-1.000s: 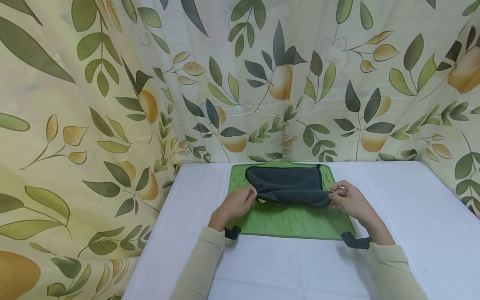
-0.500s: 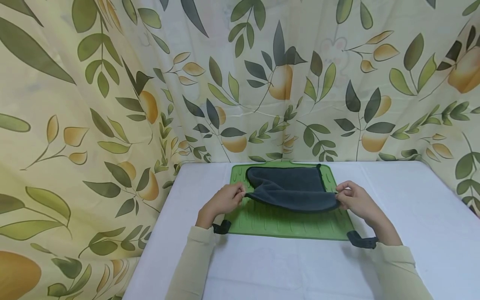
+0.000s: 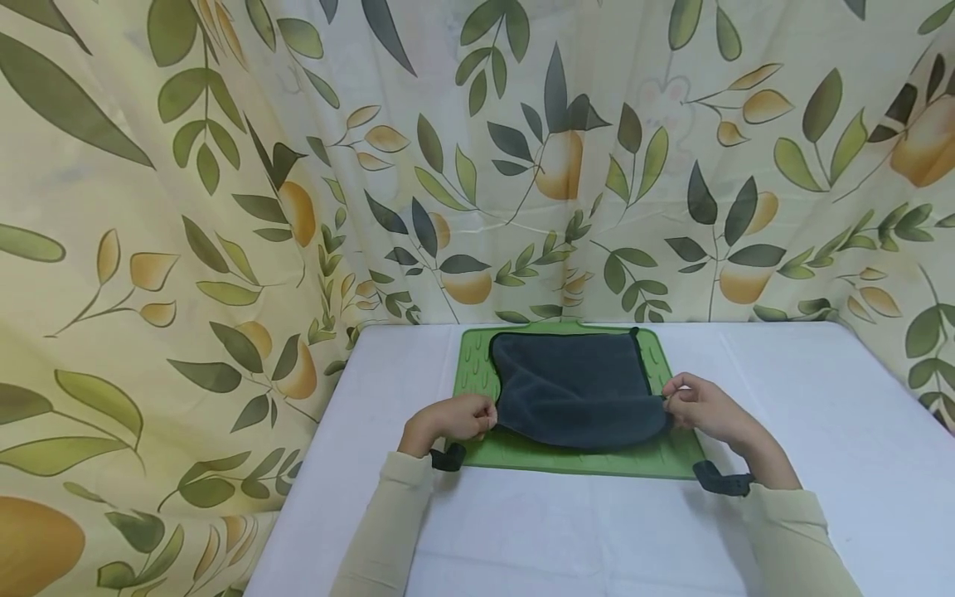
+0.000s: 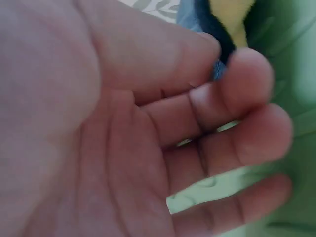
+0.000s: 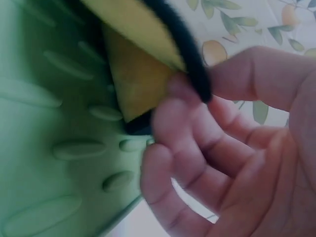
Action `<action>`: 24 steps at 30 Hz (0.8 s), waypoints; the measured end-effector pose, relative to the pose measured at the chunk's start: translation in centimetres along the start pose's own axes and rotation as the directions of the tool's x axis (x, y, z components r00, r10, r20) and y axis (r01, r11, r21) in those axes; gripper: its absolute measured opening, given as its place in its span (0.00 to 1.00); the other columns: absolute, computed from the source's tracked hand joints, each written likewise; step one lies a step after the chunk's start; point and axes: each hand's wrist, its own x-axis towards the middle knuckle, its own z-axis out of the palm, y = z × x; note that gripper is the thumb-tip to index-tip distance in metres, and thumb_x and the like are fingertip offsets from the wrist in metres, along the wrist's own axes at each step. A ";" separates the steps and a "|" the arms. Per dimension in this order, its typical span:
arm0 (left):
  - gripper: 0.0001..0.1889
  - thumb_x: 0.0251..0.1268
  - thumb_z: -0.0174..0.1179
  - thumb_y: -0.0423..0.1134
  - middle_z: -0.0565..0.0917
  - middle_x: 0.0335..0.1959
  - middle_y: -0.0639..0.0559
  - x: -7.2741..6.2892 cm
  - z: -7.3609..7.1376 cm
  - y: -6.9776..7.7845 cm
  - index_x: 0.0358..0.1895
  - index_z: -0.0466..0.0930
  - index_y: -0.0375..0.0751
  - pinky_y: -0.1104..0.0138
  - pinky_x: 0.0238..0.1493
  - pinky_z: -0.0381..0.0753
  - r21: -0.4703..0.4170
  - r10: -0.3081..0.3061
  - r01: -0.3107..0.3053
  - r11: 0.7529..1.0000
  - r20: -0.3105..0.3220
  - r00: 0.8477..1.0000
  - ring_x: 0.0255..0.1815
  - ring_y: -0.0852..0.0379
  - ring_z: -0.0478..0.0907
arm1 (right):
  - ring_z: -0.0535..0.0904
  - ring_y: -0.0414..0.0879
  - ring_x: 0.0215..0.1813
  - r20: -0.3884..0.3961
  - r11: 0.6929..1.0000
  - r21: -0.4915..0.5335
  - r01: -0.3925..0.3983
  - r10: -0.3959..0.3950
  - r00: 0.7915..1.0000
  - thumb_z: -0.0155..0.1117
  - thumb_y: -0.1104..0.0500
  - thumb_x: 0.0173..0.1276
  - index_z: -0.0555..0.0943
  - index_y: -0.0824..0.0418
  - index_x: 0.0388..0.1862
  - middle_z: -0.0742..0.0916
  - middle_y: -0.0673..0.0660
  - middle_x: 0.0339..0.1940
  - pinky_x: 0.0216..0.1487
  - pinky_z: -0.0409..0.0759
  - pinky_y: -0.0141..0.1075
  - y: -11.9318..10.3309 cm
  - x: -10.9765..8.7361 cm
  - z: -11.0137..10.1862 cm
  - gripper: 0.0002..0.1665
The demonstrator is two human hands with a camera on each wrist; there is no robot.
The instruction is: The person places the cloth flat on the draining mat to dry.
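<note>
A dark grey cloth (image 3: 574, 373) with black edging lies over a green ridged mat (image 3: 582, 460), its near edge raised off the mat. My left hand (image 3: 464, 417) pinches the near left corner between thumb and index finger. At the near right corner, my right hand (image 3: 701, 406) pinches the cloth the same way. The right wrist view shows the yellow underside of the cloth (image 5: 136, 74) and its black border between the fingers of that hand. In the left wrist view a bit of the yellow side (image 4: 232, 17) shows past the fingertips.
The mat lies at the far side of a table with a white cover (image 3: 522, 531). Behind and to the left hangs a curtain (image 3: 477, 166) printed with leaves and fruit. Black straps (image 3: 722, 479) sit at both wrists.
Both hands have drawn the cloth's near edge toward the body, so the fold has opened out and more of the mat is covered. The left hand first moved outward, then nearer.
</note>
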 end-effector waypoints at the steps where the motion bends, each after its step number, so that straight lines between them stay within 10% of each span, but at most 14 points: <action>1: 0.11 0.81 0.45 0.30 0.72 0.23 0.53 0.1 0.2 -0.1 0.41 0.76 0.30 0.68 0.27 0.68 -0.004 -0.007 0.007 1.000 0.008 1.000 0.24 0.58 0.67 | 0.77 0.44 0.33 0.013 1.000 -0.002 -0.002 0.002 1.000 0.53 0.64 0.76 0.68 0.73 0.58 0.77 0.51 0.25 0.39 0.78 0.37 0.1 0.0 0.0 0.17; 13: 0.05 0.74 0.62 0.39 0.85 0.31 0.46 1.1 0.8 -0.4 0.38 0.79 0.43 0.66 0.30 0.76 0.014 -0.089 0.091 0.996 -0.115 0.989 0.29 0.54 0.81 | 0.77 0.45 0.34 0.047 0.997 -0.048 -0.061 0.064 0.997 0.59 0.57 0.77 0.68 0.70 0.58 0.81 0.53 0.29 0.39 0.75 0.38 -0.2 -0.2 -0.1 0.21; 24: 0.26 0.60 0.75 0.47 0.85 0.48 0.43 2.7 2.6 0.5 0.56 0.78 0.38 0.59 0.45 0.80 0.156 -0.183 0.263 0.952 -0.398 0.899 0.43 0.51 0.80 | 0.77 0.46 0.33 0.092 0.996 -0.048 -0.080 0.084 0.992 0.62 0.56 0.75 0.66 0.71 0.64 0.82 0.53 0.32 0.36 0.76 0.38 0.5 -0.1 -0.1 0.28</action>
